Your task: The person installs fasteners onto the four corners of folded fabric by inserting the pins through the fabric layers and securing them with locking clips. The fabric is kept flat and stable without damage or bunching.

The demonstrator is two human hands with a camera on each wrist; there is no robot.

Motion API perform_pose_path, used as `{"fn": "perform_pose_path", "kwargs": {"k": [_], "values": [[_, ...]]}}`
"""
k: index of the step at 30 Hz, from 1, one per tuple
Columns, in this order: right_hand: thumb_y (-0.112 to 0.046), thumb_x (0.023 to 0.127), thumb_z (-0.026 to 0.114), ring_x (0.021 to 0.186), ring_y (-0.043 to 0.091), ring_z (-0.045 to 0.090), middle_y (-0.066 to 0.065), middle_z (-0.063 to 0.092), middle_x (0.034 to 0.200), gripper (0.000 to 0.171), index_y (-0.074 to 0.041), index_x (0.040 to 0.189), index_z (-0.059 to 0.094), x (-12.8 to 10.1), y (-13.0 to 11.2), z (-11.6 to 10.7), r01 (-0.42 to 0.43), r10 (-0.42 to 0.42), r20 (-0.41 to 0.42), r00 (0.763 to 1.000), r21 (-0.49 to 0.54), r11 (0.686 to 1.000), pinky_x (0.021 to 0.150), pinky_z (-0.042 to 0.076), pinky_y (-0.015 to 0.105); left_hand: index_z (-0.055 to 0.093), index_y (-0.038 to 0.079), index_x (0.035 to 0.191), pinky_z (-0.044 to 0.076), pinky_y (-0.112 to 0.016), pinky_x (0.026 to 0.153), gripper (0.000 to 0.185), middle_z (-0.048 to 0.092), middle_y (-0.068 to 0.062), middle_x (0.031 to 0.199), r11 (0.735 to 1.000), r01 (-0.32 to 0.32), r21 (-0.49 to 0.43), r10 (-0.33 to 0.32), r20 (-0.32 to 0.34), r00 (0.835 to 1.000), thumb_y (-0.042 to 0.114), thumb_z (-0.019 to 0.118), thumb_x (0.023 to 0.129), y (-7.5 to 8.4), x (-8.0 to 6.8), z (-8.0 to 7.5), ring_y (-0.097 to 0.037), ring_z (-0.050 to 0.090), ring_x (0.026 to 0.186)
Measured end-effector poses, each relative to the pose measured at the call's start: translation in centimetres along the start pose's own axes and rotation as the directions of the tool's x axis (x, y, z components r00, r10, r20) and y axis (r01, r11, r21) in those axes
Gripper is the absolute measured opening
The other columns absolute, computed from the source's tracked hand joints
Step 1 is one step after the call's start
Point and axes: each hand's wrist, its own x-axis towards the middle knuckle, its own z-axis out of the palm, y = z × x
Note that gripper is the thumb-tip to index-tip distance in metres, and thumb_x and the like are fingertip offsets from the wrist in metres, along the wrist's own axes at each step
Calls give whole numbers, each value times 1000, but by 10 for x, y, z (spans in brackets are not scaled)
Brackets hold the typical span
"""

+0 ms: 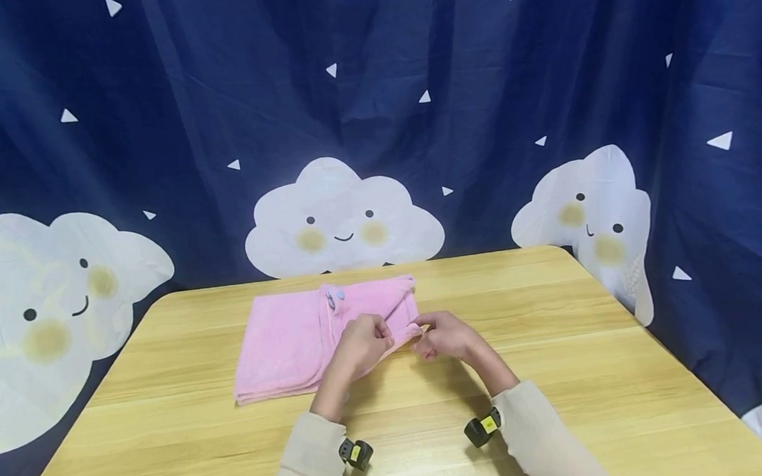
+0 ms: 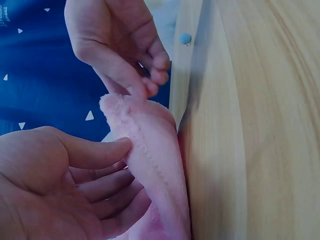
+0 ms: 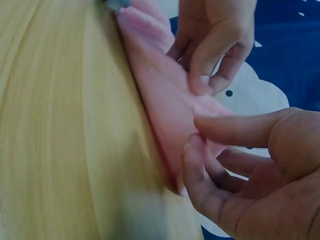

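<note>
A folded pink plush towel [image 1: 288, 337] lies on the table, its right part lifted along the near edge. My left hand [image 1: 363, 341] pinches the stitched hem [image 2: 150, 155] between thumb and fingers. At the near right corner my right hand [image 1: 447, 334] has thumb and index finger pinching the plush fabric [image 3: 170, 100]. Both hands are close together, with the raised edge between them. On the towel's upper middle sits a small blue-grey decoration [image 1: 335, 296].
The light wood table [image 1: 573, 418] reaches out on all sides of the towel. Behind its far edge hangs a dark blue curtain [image 1: 385, 132] with smiling clouds and white triangles. A black wrist device [image 1: 356, 453] is on the left sleeve, another [image 1: 482, 427] on the right.
</note>
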Motion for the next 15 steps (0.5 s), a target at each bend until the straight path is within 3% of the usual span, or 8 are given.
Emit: {"fn": "perform_pose_path", "kwargs": {"k": [3, 6, 10, 15], "values": [[4, 79, 66, 65, 13, 59, 8, 66, 74, 41, 7, 120, 67, 0, 1, 1, 11, -12, -55, 998, -26, 1000, 64, 53, 27, 68, 5, 82, 42, -25, 55, 6, 62, -3, 71, 1000, -6, -1, 6, -1, 1000, 3, 74, 85, 1, 0, -1, -14, 52, 60], [2, 83, 67, 67, 14, 61, 11, 68, 79, 28, 8, 110, 69, 0, -1, 3, 16, -16, -103, 995, -2, 1000, 67, 56, 30, 69, 5, 82, 43, -25, 56, 6, 62, -3, 72, 1000, -9, 5, 9, 5, 1000, 4, 74, 85, 2, 0, -2, -14, 52, 61], [-2, 90, 67, 74, 19, 66, 15, 69, 85, 19, 9, 105, 69, 0, -3, 4, 25, -15, -137, 991, 73, 997, 75, 60, 35, 69, 4, 85, 44, -26, 57, 5, 64, -4, 74, 1000, -6, 9, 6, 10, 1000, 4, 74, 85, 3, 0, -3, -15, 54, 62], [-5, 95, 65, 84, 24, 68, 17, 69, 89, 21, 11, 108, 68, 0, -6, 6, 25, 5, -160, 987, 188, 982, 84, 61, 38, 73, 2, 103, 53, -30, 64, 16, 75, -12, 91, 1000, 8, -4, -8, -9, 1000, 6, 73, 87, 4, 2, -3, -21, 67, 75]]}}
